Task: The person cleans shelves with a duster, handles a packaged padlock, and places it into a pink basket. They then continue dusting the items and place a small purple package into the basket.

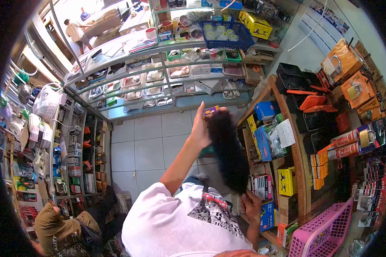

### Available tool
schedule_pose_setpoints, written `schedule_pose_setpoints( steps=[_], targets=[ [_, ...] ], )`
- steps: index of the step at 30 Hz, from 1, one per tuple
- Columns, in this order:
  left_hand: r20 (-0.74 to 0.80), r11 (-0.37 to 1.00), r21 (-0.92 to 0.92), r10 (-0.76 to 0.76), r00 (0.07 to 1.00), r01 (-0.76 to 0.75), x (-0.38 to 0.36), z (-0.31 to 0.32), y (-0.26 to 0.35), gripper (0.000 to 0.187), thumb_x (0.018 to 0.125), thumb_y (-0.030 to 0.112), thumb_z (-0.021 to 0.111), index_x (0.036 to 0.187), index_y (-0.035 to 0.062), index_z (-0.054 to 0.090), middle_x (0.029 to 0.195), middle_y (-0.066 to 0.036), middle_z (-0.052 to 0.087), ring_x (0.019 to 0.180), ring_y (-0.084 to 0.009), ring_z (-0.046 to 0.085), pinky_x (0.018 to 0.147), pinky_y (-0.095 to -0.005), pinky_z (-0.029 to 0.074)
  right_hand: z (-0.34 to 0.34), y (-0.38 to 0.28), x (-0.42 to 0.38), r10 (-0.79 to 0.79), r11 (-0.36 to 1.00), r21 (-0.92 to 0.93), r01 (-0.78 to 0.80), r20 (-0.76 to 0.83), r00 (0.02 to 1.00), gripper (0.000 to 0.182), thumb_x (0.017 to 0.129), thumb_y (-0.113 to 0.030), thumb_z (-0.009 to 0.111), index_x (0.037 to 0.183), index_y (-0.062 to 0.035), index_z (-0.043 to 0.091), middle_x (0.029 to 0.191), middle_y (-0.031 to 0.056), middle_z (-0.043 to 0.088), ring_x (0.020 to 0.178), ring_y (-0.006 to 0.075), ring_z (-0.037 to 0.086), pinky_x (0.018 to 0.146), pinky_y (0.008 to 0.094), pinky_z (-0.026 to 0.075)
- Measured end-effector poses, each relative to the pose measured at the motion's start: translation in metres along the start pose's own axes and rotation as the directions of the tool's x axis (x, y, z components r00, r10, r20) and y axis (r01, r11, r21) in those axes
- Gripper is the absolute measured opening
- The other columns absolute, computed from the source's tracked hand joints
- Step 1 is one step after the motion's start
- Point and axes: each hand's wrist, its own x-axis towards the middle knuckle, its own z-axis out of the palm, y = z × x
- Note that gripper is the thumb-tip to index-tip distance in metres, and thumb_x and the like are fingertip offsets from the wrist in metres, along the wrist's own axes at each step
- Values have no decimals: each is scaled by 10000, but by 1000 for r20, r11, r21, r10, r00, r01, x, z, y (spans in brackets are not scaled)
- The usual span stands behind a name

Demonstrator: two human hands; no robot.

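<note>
A long, black, fluffy duster (228, 150) stretches slantwise in front of my white shirt. My left hand (201, 128) is closed around its far end, where a small purple and yellow label (211, 111) shows at the fingers. At the lower end, my right hand (251, 206) has its fingers curled in against the duster's tip, beside the shelf of boxes on the right.
Ahead stands a glass display counter (171, 105) with trays of small parts and a blue basket (227, 36) on top. A wooden shelf (302, 184) and a pink basket (324, 227) are at right. Another person (68, 225) is at lower left, over tiled floor (148, 145).
</note>
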Motion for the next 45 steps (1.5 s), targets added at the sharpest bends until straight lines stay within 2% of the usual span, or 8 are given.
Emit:
schedule_pose_setpoints(
  steps=[5,15,19,23,27,31,41,45],
  targets=[
    [202,998,2,-60,977,61,6,-12,1,751,961,652,329,1244,5,583,1214,-174,641,1126,-309,613,1030,-446,453,-14,18,0,14,991,-135,-4,76,997,151,948,-105,601,1056,-28,672,650,-34,542,504,40,435,443,204,319],
    [-177,1000,-15,-4,984,2,5,13,-9,718,957,644,344,1200,22,607,1142,-205,657,1070,-344,628,961,-472,486,-3,-9,-1,-10,1000,-23,9,-47,999,290,989,-182,556,728,-56,558,590,-7,507,479,60,432,443,242,309],
    [165,994,62,-101,981,92,6,-5,-4,644,960,616,394,1186,56,618,1134,-137,672,1060,-304,633,957,-465,489,-11,-4,-2,32,992,-122,-21,96,995,131,958,-151,595,876,-53,623,643,-37,543,492,40,431,438,208,304],
    [-153,998,-47,30,988,-38,4,3,-8,746,952,655,334,1233,-2,551,1171,-211,641,1058,-367,620,925,-521,483,-7,-7,-3,24,992,-124,-23,9,1000,159,964,-162,591,880,-36,638,642,-34,550,489,46,430,439,220,311],
    [124,995,41,-101,987,96,3,-5,-1,694,963,616,370,1215,15,606,1182,-172,648,1092,-312,622,984,-470,477,-13,-3,1,-186,947,-247,207,105,977,184,963,-186,608,950,-14,675,645,-24,560,497,46,437,447,223,323],
    [-135,991,-137,-14,991,-4,3,4,-7,713,965,615,347,1213,-6,593,1183,-222,636,1051,-352,634,972,-484,483,-10,6,2,-82,993,-79,83,7,997,185,959,-185,620,972,-9,679,637,-17,546,491,47,429,444,224,318],
    [106,991,9,-132,986,132,4,-9,-5,731,961,626,334,1234,-6,579,1156,-216,648,1057,-374,626,966,-493,479,-3,-7,-10,45,999,-25,-45,-13,999,151,963,-141,597,998,-5,653,629,-23,524,487,48,412,433,227,295],
    [-141,992,-120,-45,989,28,1,5,-9,734,966,612,331,1241,-22,580,1191,-238,635,1071,-375,625,987,-480,470,-8,3,-7,-22,997,-74,28,77,997,129,963,-130,590,940,-14,641,623,-24,516,485,51,416,432,231,291]
  ],
)
